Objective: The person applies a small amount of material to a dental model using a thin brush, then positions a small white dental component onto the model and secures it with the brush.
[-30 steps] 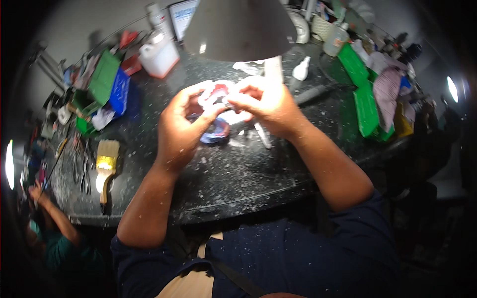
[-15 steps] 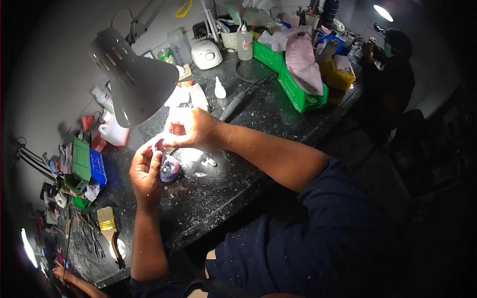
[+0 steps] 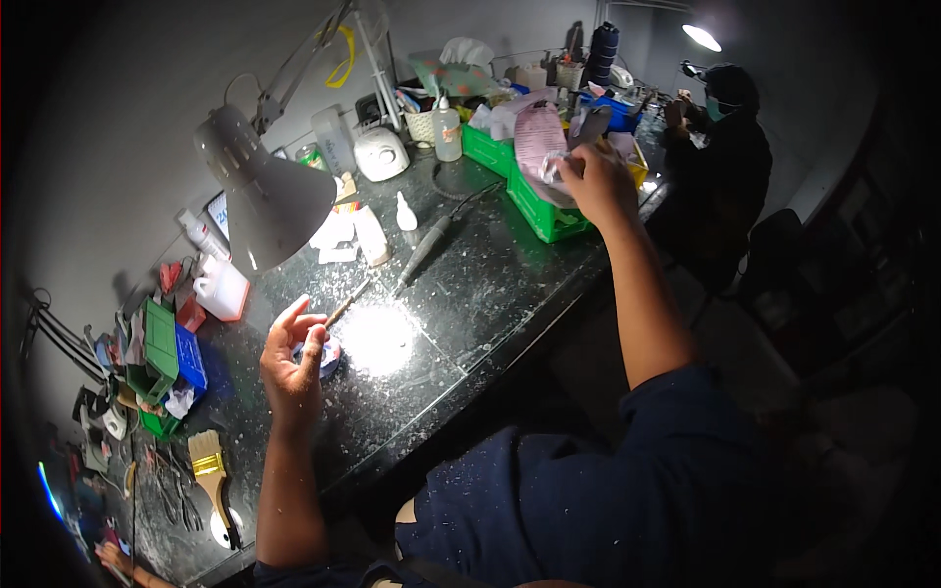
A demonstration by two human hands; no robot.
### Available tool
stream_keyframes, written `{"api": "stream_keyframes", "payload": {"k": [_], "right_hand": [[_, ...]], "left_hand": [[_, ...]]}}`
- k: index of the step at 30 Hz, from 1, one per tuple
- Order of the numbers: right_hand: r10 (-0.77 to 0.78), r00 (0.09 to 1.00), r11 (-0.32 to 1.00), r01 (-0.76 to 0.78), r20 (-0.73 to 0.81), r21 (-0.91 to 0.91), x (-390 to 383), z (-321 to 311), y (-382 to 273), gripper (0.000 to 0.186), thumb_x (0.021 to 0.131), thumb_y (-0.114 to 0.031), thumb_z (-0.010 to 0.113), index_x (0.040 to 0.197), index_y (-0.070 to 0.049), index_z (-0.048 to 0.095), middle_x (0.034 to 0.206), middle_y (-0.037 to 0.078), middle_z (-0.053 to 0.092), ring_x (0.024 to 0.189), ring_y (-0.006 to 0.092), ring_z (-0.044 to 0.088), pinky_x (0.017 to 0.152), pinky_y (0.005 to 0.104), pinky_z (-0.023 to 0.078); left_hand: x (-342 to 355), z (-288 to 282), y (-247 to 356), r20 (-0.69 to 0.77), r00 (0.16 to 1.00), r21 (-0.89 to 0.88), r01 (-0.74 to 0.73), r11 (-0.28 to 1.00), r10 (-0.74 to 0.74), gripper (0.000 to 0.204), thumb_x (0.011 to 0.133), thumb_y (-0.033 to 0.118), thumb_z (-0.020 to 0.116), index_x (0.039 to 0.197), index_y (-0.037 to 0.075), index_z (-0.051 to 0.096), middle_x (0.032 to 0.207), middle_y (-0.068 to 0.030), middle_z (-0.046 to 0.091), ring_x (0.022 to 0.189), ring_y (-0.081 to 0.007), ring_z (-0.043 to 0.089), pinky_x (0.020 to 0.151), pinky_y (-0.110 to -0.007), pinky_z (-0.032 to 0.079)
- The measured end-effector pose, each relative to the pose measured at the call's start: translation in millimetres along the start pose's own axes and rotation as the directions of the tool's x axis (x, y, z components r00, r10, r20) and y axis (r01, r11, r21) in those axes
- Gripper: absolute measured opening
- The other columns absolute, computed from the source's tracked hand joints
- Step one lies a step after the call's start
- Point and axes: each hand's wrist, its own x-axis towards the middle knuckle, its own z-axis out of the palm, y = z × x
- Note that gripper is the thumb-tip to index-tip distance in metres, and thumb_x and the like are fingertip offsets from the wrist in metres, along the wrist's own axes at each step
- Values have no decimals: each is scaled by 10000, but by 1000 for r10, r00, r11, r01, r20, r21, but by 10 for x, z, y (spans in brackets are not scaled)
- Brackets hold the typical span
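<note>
My left hand [image 3: 292,370] is raised above the dark bench, fingers apart and loosely curled, with nothing visible in it. Just behind its thumb sits a small purple-blue rounded piece [image 3: 331,357], partly covered. A thin brown stick-like tool [image 3: 349,301] slants away from the fingertips; whether it touches them I cannot tell. My right hand [image 3: 606,186] is stretched out over a green bin [image 3: 542,218] at the far right. Its fingers pinch a small crinkled clear plastic bag [image 3: 555,169], in front of the pink paper [image 3: 541,137] in that bin.
A grey desk lamp [image 3: 260,196] lights the bench. A corded rotary handpiece [image 3: 423,255], a white dropper bottle [image 3: 405,213] and a clear bottle [image 3: 447,132] stand or lie beyond. A flat brush [image 3: 209,468] lies near left. Another person [image 3: 720,176] sits at far right.
My right hand has left my left hand and swung right to the green bin, with the clear bag in it. My left hand has opened its pinch. The whole view has shifted.
</note>
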Motion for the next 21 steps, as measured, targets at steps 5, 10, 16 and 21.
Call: {"api": "stream_keyframes", "payload": {"k": [5,10,16,21], "right_hand": [[-49,983,999,51,177,-6,-255,236,211,282,970,-397,813,1090,-142,828,1256,113,685,1185,358,695,992,484,596],[55,957,998,-56,285,-6,-346,296,269,310,983,-362,799,1184,-125,798,1321,135,683,1235,373,700,1006,482,601],[168,986,966,-168,21,194,-479,259,424,394,1027,-374,755,1267,-62,735,1402,211,705,1231,414,719,1006,539,593],[256,894,950,-302,369,73,-471,146,382,393,1089,-384,666,1236,-29,747,1150,243,794,1129,457,748,968,578,588]], "left_hand": [[-19,42,30,1,1000,26,4,1000,-4,405,1113,150,694,1482,-10,646,1153,-107,759,966,-133,697,928,-313,557],[-7,-9,-123,-80,996,89,-36,995,43,363,1126,162,659,1448,-5,674,1087,-89,766,928,-109,675,899,-287,543],[2,-24,-173,-127,987,103,-85,991,98,343,1110,164,658,1399,-15,707,1025,-101,772,874,-120,700,866,-304,576],[-1,-21,-226,-152,984,113,-78,991,95,323,1113,171,646,1379,6,730,977,-89,771,831,-114,693,834,-299,569]]}}
